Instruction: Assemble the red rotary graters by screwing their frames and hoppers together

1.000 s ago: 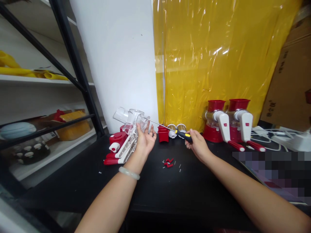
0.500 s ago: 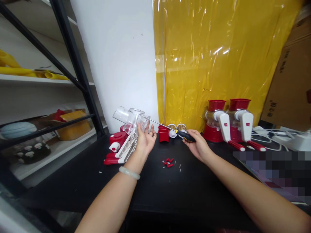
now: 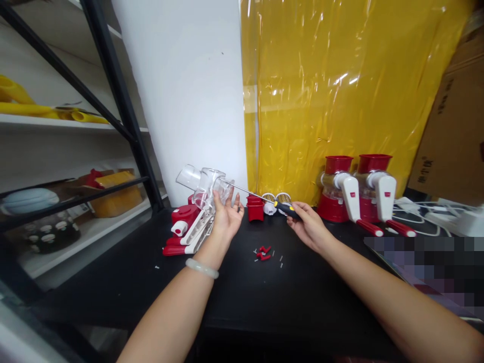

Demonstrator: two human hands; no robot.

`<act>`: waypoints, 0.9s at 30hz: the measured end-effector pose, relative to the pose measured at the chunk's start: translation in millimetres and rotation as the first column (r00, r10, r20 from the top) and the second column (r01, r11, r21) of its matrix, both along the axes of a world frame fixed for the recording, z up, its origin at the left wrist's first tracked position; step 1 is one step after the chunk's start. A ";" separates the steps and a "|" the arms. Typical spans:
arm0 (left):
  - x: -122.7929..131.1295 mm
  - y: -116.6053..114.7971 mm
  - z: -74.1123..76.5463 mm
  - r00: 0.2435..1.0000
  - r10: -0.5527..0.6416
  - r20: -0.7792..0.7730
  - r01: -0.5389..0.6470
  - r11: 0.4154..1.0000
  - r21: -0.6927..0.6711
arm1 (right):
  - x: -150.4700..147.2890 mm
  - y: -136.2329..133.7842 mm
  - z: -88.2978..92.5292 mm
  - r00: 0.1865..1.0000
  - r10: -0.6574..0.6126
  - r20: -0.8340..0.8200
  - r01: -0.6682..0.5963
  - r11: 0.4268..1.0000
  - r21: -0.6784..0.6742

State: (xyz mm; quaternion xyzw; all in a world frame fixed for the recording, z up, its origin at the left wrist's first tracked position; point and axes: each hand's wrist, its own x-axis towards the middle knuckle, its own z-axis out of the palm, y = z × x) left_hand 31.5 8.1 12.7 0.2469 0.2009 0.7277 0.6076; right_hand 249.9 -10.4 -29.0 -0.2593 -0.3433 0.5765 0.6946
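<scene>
My left hand [image 3: 228,217] holds up a clear plastic grater housing [image 3: 207,187], with the thumb on its near side and other fingers partly spread. In my right hand [image 3: 309,224] is a screwdriver [image 3: 286,209] with a black and yellow handle. Its long shaft slants up to the left and its tip meets the clear housing; the exact contact point is too small to tell. Below the hands, small red parts [image 3: 264,253] and several screws [image 3: 281,265] lie on the black table [image 3: 302,297].
Red bases [image 3: 184,216] and white crank handles [image 3: 192,237] lie behind my left forearm. A red hopper [image 3: 255,207] and drum graters [image 3: 283,198] stand at the back. Two assembled rotary graters [image 3: 336,189] are on the right, beside white cables [image 3: 419,214]. A shelf rack [image 3: 109,65] borders the left.
The screwdriver's handle has turned slightly in my right hand, its yellow marking now showing on top. My left hand and the clear housing stay nearly still.
</scene>
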 end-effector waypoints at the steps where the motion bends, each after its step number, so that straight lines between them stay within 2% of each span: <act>1: 0.2 -0.3 0.3 1.000 -0.002 0.007 0.002 1.000 -0.002 | 0.4 0.4 -0.1 1.000 0.003 -0.015 -0.003 1.000 0.001; 5: 1.3 -1.4 1.3 1.000 0.001 0.031 -0.001 1.000 -0.014 | 1.7 1.2 -1.5 0.999 0.018 -0.049 -0.017 1.000 0.015; 11: -0.8 -1.0 3.9 0.998 0.016 0.058 -0.015 1.000 -0.018 | 4.7 2.1 0.1 1.000 0.006 0.005 -0.006 0.999 0.045; 15: -2.8 2.6 5.4 0.996 0.080 0.046 -0.079 0.997 -0.023 | 17.2 12.5 4.7 0.992 -0.126 -0.011 0.127 0.990 0.056; 18: 1.5 6.3 1.9 0.989 0.145 -0.018 -0.145 0.989 -0.007 | 33.3 24.0 7.1 0.957 -0.290 -0.013 0.290 0.953 0.083; 21: 10.0 9.2 -6.1 0.964 0.233 -0.127 -0.227 0.972 0.056 | 49.2 27.4 12.2 0.845 -0.508 0.165 0.479 0.858 0.189; 23: 14.7 10.5 -12.3 0.939 0.271 -0.211 -0.248 0.960 0.130 | 55.5 21.4 19.1 0.681 -0.646 0.344 0.555 0.762 0.333; 25: 17.0 11.3 -17.8 0.914 0.290 -0.283 -0.235 0.948 0.214 | 56.4 10.1 28.2 0.505 -0.741 0.442 0.558 0.671 0.488; 27: 17.2 12.0 -22.2 0.887 0.308 -0.344 -0.211 0.933 0.291 | 53.5 -2.7 37.2 0.398 -0.792 0.463 0.525 0.610 0.593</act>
